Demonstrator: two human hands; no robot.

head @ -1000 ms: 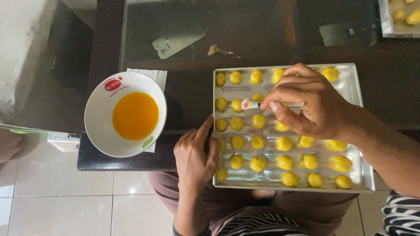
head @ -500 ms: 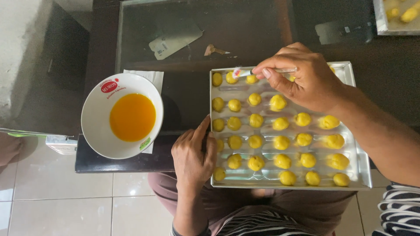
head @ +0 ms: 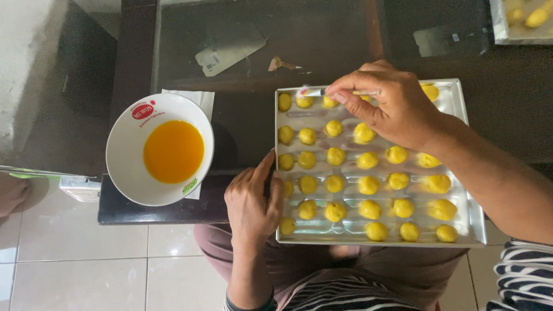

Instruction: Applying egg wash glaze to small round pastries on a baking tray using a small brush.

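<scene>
A home kitchen corner — tiled floor (head: 86, 276), dark glass table (head: 242, 121), baking tray (head: 461, 98) of dough balls (head: 335, 212).

I see bare forearms, no rings/watch; left hand (head: 252, 201), right hand (head: 391, 106); striped b/w top, mauve trousers.

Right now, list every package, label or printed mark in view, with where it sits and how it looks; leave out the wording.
Round mark on the white bowl: red, on the inner rim at upper left.
Small mark on the same bowl: green, on the lower right rim.
Flat grey packet piece: on the dark table above the bowl, with a pale label patch.
Pale sticker: small, on the table at upper right.
</scene>
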